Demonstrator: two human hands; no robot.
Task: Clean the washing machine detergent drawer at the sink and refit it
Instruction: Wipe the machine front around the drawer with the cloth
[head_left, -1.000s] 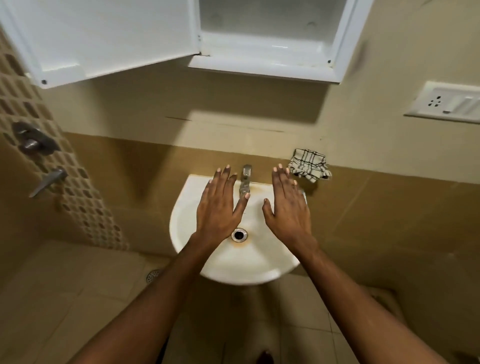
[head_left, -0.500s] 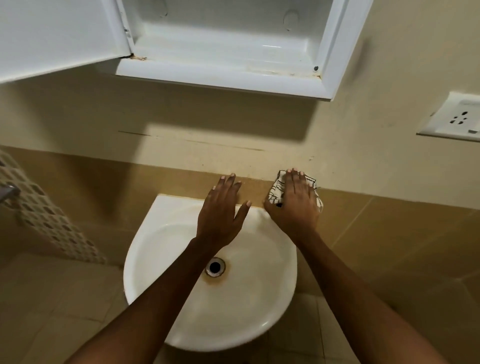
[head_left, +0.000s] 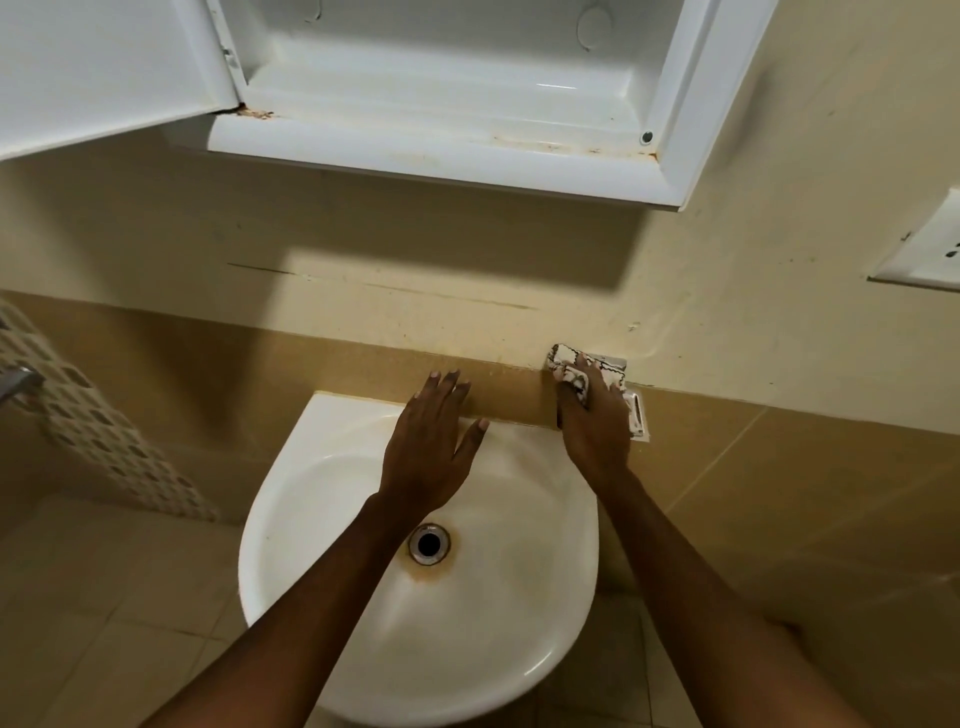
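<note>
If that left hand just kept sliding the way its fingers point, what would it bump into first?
Probably the brown tiled wall band right behind the sink. The left hand already has its fingertips over it; actual contact is unclear.

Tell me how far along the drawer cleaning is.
Early, it seems. Nothing looks done: the sink appears dry and no detergent drawer is in view. In hand: the right hand closes on the checked cloth on the ledge; the left hand hovers open. Left: washing, wiping, refitting.
</note>
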